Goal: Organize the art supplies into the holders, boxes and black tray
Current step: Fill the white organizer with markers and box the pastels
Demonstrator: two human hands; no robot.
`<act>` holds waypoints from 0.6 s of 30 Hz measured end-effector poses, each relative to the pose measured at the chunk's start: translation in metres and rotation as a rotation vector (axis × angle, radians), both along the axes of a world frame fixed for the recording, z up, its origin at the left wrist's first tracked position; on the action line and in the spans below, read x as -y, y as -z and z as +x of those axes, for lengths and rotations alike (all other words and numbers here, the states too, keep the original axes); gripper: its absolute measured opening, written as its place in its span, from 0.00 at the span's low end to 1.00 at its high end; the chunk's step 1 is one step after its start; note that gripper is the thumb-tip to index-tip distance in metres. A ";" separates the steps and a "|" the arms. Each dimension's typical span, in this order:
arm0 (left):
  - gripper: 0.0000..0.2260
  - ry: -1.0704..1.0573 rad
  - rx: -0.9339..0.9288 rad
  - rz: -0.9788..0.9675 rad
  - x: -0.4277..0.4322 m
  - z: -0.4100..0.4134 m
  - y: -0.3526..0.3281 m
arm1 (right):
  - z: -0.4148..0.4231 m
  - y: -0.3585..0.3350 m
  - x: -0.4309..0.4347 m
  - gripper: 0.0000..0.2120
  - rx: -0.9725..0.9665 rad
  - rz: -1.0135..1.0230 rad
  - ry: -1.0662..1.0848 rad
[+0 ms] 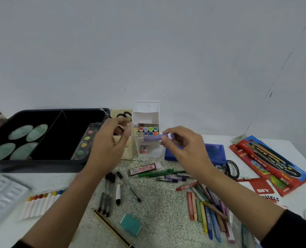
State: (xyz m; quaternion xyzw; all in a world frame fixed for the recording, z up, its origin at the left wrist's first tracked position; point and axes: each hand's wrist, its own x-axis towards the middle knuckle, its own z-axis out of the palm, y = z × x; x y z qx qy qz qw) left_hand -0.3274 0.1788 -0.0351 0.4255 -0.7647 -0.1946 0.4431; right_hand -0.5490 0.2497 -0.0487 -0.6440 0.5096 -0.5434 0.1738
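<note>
Lying nearest, well in front of the white marker box (146, 111) and a little to its left, a teal eraser (130, 224) is seen on the speckled mat (159, 203). Loose crayons (206, 212) are scattered well in front of the box to its right. Black pens (106, 194) are laid in front of it to its left, with a row of oil pastels (41, 203) further left. Green pens (159, 173) and a lead case (143, 169) are found near the box's front. The right hand (186, 149) is raised just before the box. A purple marker (152, 138) is pinched at its capped end between thumb and fingertips and is held level, across the box's open front. The left hand (107, 149) is held up at the box's left front, its fingers loosely bent and spread, though blurred. Coloured marker caps (146, 130) are seen packed inside the box, whose lid is flipped up. A blue pouch (214, 153) is set just to the box's right. A beige holder (127, 153) with scissors (124, 115) in it is placed just beside the box's left. The black tray (41, 163) is placed further left, and a watercolour palette (85, 140) is kept in it.
</note>
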 end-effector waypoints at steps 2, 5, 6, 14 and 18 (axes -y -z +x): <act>0.11 0.027 0.080 0.024 0.020 0.006 -0.004 | 0.008 -0.005 0.006 0.07 0.012 -0.076 0.062; 0.16 0.140 0.202 0.108 0.045 0.007 -0.004 | 0.016 -0.011 0.013 0.04 -0.094 -0.194 0.164; 0.16 0.175 0.210 0.144 0.052 0.006 -0.004 | 0.019 -0.013 0.015 0.04 -0.122 -0.220 0.185; 0.16 0.347 0.263 0.138 0.080 0.011 -0.007 | 0.038 -0.028 0.018 0.02 -0.417 -0.356 0.264; 0.23 0.405 0.282 0.100 0.088 0.015 -0.005 | 0.039 -0.029 0.018 0.03 -0.515 -0.369 0.285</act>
